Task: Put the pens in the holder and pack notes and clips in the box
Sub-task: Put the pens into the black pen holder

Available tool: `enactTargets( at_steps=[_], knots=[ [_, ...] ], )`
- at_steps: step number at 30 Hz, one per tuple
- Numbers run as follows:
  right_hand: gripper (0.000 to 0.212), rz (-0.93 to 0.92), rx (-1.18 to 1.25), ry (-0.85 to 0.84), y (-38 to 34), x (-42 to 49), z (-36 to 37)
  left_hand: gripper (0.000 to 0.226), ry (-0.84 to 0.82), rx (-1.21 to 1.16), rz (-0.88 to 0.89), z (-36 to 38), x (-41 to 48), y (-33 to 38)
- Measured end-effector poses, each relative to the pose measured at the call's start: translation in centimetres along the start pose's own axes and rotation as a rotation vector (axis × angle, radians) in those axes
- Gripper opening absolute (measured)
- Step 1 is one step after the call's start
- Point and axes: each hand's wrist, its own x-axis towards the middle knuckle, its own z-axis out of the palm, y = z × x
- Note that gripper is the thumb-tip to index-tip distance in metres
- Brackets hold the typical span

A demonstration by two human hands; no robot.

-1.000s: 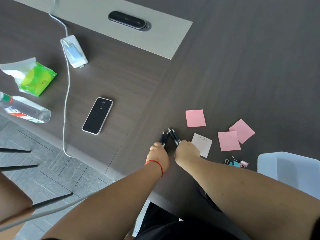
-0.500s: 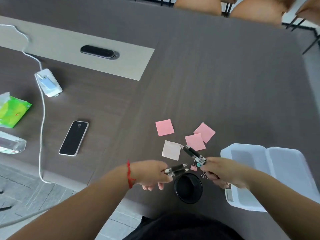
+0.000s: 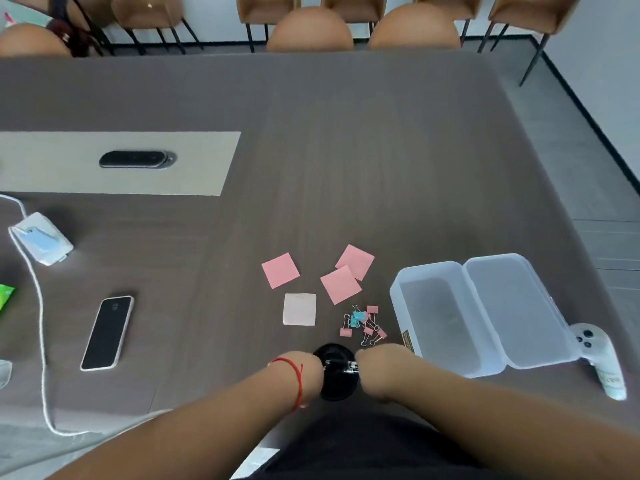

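A round black holder (image 3: 335, 389) stands at the table's near edge. My left hand (image 3: 310, 372) and my right hand (image 3: 375, 363) meet over its mouth, each closed on black pens (image 3: 343, 366) whose ends show between them above the opening. Three pink notes (image 3: 280, 270) (image 3: 355, 261) (image 3: 340, 284) and one pale note (image 3: 300, 309) lie beyond the holder. A small heap of pink and blue binder clips (image 3: 363, 324) lies right of the pale note. The clear plastic box (image 3: 429, 317) sits to the right with its lid (image 3: 516, 306) flipped open.
A phone (image 3: 107, 333) lies face up at the left, with a white charger (image 3: 41, 242) and its cable (image 3: 41, 341) beyond. A white controller (image 3: 599, 358) lies right of the box. A grey panel with a black hatch (image 3: 136, 159) is set in the table. Chairs (image 3: 310, 31) line the far edge.
Both hands carried the pens from the table near the notes back to the holder and now hold them at its mouth. The head view tilted up, showing the far edge and chairs.
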Motion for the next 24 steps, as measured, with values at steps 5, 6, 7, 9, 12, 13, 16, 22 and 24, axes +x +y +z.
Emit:
enactTargets(
  at_steps=[5,6,7,9,12,13,16,22,24],
  knots=[
    [0.036,-0.024,-0.137,0.053,-0.8,1.0,0.5,0.032,0.095,-0.199,-0.162,-0.2,0.2,0.6],
    [0.035,-0.022,-0.146,0.056,-0.9,1.3,0.5,0.032,0.092,-0.199,-0.175,-0.3,0.1,0.6],
    [0.034,-0.022,-0.154,0.06,-1.1,1.6,0.5,0.032,0.085,-0.202,-0.189,-0.3,0.0,0.6],
    [0.033,-0.016,-0.167,0.082,-1.3,2.0,0.4,0.035,0.087,-0.253,-0.212,-0.3,-0.1,0.5],
    [0.03,-0.045,-0.16,0.14,-1.2,2.1,-0.1,0.039,0.138,-0.39,-0.208,-0.2,-0.4,0.0],
    [0.03,-0.065,-0.146,0.157,-0.9,2.2,-0.4,0.039,0.147,-0.439,-0.205,-0.1,-0.6,-0.3],
    [0.043,-0.1,-0.016,0.138,0.1,2.1,-1.2,0.042,0.148,-0.522,-0.2,-0.1,-0.8,-1.1],
    [0.045,0.012,0.419,0.173,3.5,2.7,-1.4,0.062,0.024,-0.776,-0.193,-0.9,-0.2,-3.7],
    [0.034,0.097,0.548,0.275,4.5,4.0,-1.2,0.068,0.079,-0.772,-0.212,-1.8,0.2,-4.6]
  ],
)
